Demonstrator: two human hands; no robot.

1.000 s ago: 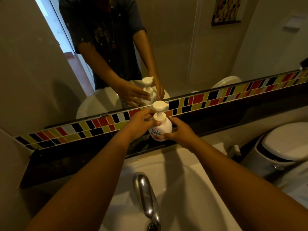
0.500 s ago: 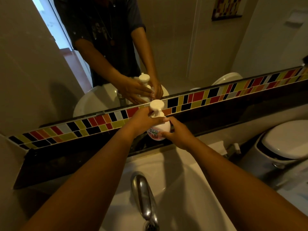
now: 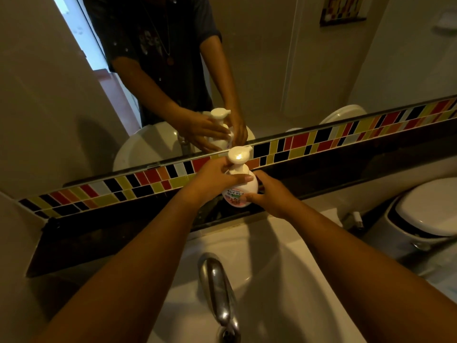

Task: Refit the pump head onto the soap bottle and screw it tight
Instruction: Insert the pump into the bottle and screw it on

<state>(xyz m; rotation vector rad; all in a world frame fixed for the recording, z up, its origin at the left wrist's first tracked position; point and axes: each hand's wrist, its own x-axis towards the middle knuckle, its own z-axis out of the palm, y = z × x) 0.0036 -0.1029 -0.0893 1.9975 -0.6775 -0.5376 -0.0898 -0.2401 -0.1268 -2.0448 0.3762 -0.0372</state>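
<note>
A small white soap bottle (image 3: 241,193) with a pink label stands upright on the dark ledge (image 3: 148,226) behind the basin. Its white pump head (image 3: 238,154) sits on the bottle's neck, nozzle pointing right. My left hand (image 3: 215,180) wraps the collar and shoulder of the bottle just under the pump head, fingers across the front. My right hand (image 3: 270,194) grips the lower body of the bottle from the right side. The thread under the collar is hidden by my fingers.
A white basin (image 3: 284,280) with a chrome tap (image 3: 218,290) lies below my arms. A mirror (image 3: 272,70) and a strip of coloured tiles (image 3: 321,139) run behind the ledge. A white toilet (image 3: 425,211) stands at the right.
My left hand has slid further round the bottle's collar, fingers now across its front. The bottle stays on the ledge and my right hand keeps its hold.
</note>
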